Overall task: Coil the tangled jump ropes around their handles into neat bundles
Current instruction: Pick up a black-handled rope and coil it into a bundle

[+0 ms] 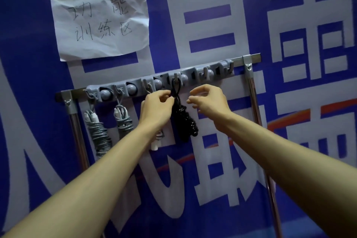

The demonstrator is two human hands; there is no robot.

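Black jump rope bundle [184,121], looped on wall hook [175,77]: your left hand [156,106] pinched the loop, apparently seating it; right hand [209,101] hovered half-curled, empty.

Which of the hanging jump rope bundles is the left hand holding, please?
The black bundle: the left hand pinches its loop just under the hook, while the two grey bundles hang untouched further left.

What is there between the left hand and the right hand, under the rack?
In the head view, the black rope hangs there from a hook; the left hand pinches its loop, and the right hand is apart from it.
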